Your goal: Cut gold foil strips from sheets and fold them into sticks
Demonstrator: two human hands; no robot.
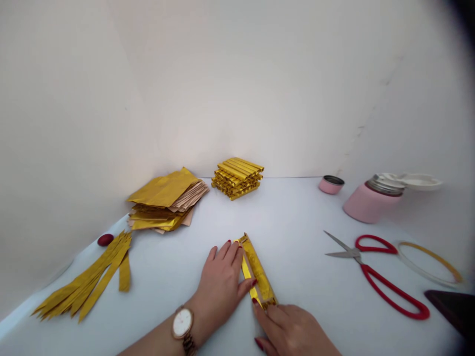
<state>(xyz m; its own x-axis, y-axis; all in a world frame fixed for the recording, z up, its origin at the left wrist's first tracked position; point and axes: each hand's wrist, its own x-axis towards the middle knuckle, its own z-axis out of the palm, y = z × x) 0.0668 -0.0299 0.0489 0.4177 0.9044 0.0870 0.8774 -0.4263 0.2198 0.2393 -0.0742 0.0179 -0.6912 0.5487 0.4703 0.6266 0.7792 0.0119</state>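
On the white table a folded piece of gold foil paper [260,269] lies slantwise between my hands, with a paler inner strip showing along its middle. Pressed along its left edge are the fingers of my left hand [224,274], and the thumb rests on the paper. A watch [182,322] is on that wrist. At the near end of the paper, my right hand [291,326] grips the corner with its fingers bent; part of that end is hidden under them.
Gold paper sheets [163,190] are stacked back left; folded gold sticks [237,175] are piled behind. Gold strips [92,277] lie left, beside a dark red oval object [105,240]. Right are red-handled scissors [386,282], a tape ring [432,262], a pink bottle [367,202] and pink cup-like lid [331,185].
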